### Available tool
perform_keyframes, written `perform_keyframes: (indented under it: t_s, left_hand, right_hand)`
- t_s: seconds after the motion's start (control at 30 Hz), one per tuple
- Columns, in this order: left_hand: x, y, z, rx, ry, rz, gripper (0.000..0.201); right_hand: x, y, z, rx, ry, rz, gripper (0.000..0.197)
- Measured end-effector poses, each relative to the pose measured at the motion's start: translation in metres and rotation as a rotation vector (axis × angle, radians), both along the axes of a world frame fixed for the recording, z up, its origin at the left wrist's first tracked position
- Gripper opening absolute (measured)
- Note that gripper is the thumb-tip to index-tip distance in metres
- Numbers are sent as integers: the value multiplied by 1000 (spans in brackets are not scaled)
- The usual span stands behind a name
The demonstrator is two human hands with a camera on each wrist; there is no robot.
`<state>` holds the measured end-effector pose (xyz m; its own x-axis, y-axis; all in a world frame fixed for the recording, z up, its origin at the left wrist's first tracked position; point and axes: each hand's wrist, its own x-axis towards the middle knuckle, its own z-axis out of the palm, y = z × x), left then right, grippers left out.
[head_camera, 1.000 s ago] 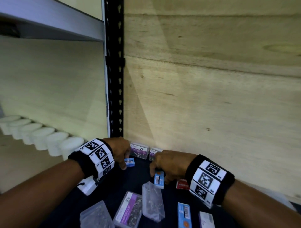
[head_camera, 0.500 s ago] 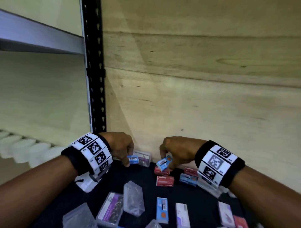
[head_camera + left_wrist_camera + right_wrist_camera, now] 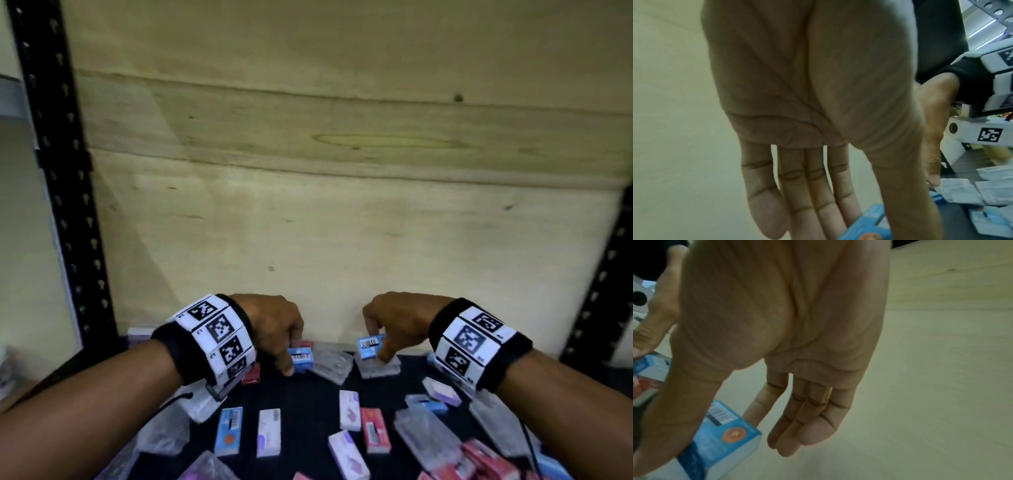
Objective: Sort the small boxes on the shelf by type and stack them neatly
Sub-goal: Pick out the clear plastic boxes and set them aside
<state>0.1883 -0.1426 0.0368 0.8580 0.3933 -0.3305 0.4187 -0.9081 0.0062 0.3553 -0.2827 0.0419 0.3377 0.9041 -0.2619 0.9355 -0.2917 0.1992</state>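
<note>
From the head view, the left hand (image 3: 274,325) pinches a small blue cardboard box with a barcode label (image 3: 300,358) between thumb and fingers, low over the dark shelf surface (image 3: 308,397), while the right hand (image 3: 397,318) pinches a second small blue cardboard box (image 3: 371,345), carried a little higher. The two boxes are near each other but apart, each with its long axis running roughly left to right, the right hand's box up and to the right of the left hand's; joining them as one blue stack looks like the step in hand. Just below the right hand lies a clear, ribbed plastic case (image 3: 376,366); nearer the person, flat red, white-and-purple and blue cartons lie scattered and unsorted. In the left wrist view, the fingers (image 3: 818,194) are nearly straight, a glossy blue box corner (image 3: 869,227) against their tips under the thumb. In the right wrist view, thumb and index finger grip the crisp-edged blue box (image 3: 721,439), its barcode and orange round emblem facing up, the other fingers loose beside it.
</note>
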Motion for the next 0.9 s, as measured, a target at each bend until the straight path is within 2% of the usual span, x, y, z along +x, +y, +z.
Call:
perform_keyframes:
  t_s: [0.2,0.43,0.63,0.9]
  left_hand:
    - [28,-23,-18,2,69,-49,47]
    - [33,-25,-33,3,114,-40,46]
    - [34,-28,-42,-19,136,-54,44]
    - [33,-29,-46,-42,147,-56,45]
  right_hand:
    - [29,-39,-16,-3,79,-114,48]
    - [29,-36,-37,-16,163,-103,38]
    - [20,-24,-52,-57,147,-81,43]
    - [20,-23,-53,-83,111,-69,46]
